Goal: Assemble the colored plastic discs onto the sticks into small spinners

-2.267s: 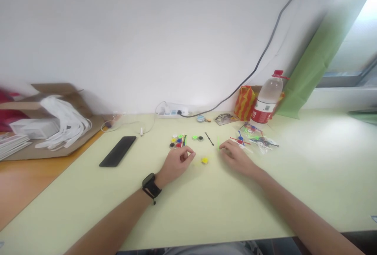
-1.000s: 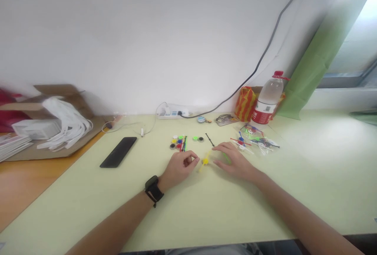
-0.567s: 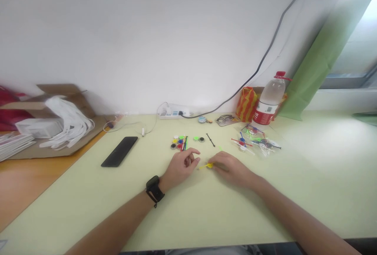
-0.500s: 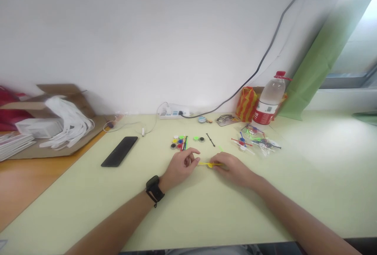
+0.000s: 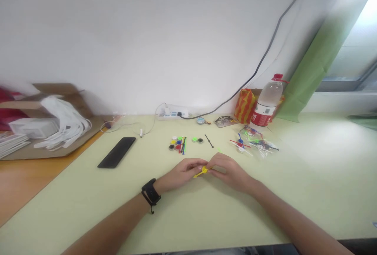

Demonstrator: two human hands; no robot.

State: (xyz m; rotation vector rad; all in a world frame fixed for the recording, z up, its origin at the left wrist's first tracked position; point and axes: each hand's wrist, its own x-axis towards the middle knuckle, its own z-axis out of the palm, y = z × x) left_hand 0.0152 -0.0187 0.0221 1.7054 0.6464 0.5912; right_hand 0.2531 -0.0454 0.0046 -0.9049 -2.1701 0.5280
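A yellow plastic arrow spinner (image 5: 204,170) is pinched between both hands, just above the table, its arrow tip pointing down to the left. My left hand (image 5: 185,172) has thumb and fingers closed at the spinner's round middle. From the other side, my right hand (image 5: 230,169) grips its right end with thumb and forefinger. Beyond the hands lie several coloured round discs (image 5: 175,143) beside a bundle of thin arrows (image 5: 183,145). A green disc (image 5: 194,139), a dark disc (image 5: 200,141) and a single black arrow (image 5: 209,141) rest farther right.
A plastic bag of coloured spinners (image 5: 260,145) lies at the right, before a large water bottle (image 5: 267,102). On the left are a black phone (image 5: 117,152) and a cardboard box with white straps (image 5: 63,123). A power strip (image 5: 172,114) runs along the wall.
My left hand has come in to the right and closed on the yellow spinner. The spinner has tilted, its left tip now lower and nearer me. My right hand still grips it.
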